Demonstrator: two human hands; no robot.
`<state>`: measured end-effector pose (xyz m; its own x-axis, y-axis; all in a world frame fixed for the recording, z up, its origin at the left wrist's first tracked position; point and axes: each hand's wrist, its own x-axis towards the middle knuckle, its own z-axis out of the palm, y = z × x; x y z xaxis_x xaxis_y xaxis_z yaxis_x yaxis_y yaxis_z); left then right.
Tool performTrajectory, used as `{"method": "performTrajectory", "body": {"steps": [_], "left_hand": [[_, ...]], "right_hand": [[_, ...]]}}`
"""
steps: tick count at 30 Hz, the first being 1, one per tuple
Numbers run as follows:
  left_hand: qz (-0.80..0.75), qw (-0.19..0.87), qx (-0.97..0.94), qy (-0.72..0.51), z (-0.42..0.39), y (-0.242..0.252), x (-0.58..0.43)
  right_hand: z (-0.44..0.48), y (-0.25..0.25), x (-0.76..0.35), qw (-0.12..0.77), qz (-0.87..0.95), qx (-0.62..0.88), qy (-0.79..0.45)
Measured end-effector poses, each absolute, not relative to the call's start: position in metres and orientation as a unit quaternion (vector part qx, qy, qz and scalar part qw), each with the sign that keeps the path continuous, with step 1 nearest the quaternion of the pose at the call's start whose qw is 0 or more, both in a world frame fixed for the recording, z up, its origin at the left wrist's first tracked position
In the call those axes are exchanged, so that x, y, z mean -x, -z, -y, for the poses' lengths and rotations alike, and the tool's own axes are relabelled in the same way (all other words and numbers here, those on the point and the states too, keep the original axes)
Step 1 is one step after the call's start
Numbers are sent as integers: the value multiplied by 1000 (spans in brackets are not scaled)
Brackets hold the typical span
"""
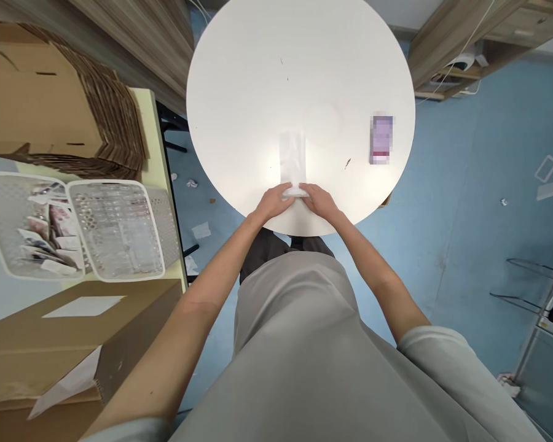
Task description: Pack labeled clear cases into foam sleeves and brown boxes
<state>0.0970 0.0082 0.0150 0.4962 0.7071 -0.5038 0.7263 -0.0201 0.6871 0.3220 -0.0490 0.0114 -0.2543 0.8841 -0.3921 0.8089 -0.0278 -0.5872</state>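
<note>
A flat, pale, glossy strip like a clear plastic bag (293,153) lies lengthwise on the white round table (299,37), pointing away from me. Its near end is bunched or folded between my hands close to the table's front edge. My left hand (275,201) grips the left side of that end, thumb and fingers closed on it. The right side is held the same way by my right hand (319,200). What lies inside the folded end, if anything, I cannot make out.
A blurred purple box-like item (381,140) rests at the table's right side. To the left stand flattened cardboard boxes (41,98), a white basket of small packets (32,270), a basket of clear plastic pieces (120,279) and a large carton (74,331). Paper scraps lie on the blue floor.
</note>
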Motion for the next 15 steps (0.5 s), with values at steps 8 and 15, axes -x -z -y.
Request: {"method": "performTrajectory", "body": {"steps": [8, 15], "left_hand": [[-631, 481, -606, -56, -19, -3, -114], [-662, 437, -605, -66, -31, 7, -123]], "right_hand": [[23, -7, -309, 37, 603, 716, -350], [6, 5, -305, 32, 508, 784, -355]]}}
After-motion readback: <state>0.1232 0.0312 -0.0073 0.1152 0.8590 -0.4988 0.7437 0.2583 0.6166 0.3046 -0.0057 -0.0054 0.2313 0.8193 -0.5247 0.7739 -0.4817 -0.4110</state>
